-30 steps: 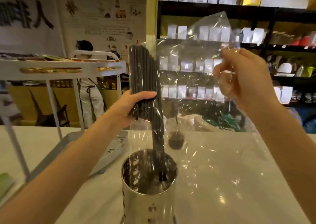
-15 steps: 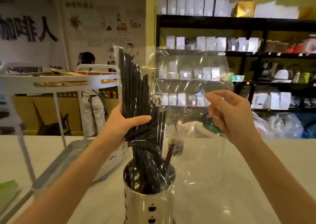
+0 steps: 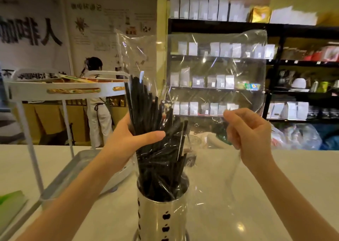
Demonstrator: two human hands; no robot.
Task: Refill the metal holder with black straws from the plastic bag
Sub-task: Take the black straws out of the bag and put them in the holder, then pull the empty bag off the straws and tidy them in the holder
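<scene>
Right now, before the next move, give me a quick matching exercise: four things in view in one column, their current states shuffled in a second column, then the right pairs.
Things:
1. bundle of black straws
2. perforated shiny metal holder
3. clear plastic bag
4. left hand

States:
A. stands upright on the pale counter
B. wrapped around the bundle through the film
C. lower ends down inside the holder, tops fanned out
D. pinched at one edge by the right hand

Pairs: 1-C, 2-A, 3-D, 4-B
</scene>
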